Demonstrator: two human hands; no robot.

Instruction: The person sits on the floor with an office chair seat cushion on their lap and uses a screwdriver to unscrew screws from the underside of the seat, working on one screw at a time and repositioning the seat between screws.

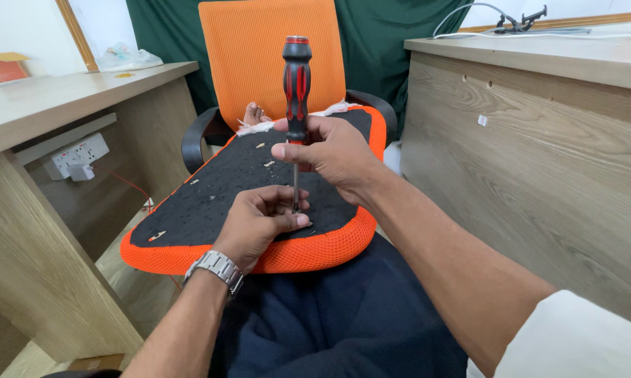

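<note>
On the lap, across dark blue trousers [329, 322], a chair seat [259, 189] is laid upside down: black underside up, orange mesh edge around it. Near its front edge a screwdriver [296, 84] with a red and black handle is held upright, its thin shaft [295, 185] pointing straight down, the tip seated on the black surface.

The handle's lower part is wrapped by the right hand [329, 150], fingers closed firmly round it. The left hand [259, 217], a metal watch [216, 269] on its wrist, is curled beside the tip, thumb and fingers pinched narrowly around the shaft's lower end. Whether a screw is held there cannot be told; it is hidden by the fingers.

Judgement on the step: the shaft should be kept plumb and pressed down steadily while being turned, so the tip is not allowed to slip out. The seat should be kept braced on the lap, and the steadying fingers kept clear of the tip.

Pale scraps are scattered over the black underside. Beyond the seat an orange mesh chair back [273, 56] with black armrests is seen, a bare foot [254, 112] at its base. Wooden desks stand on both sides; a white socket strip [78, 155] is fixed under the left desk [43, 105]. A dark green curtain [168, 35] hangs behind.
</note>
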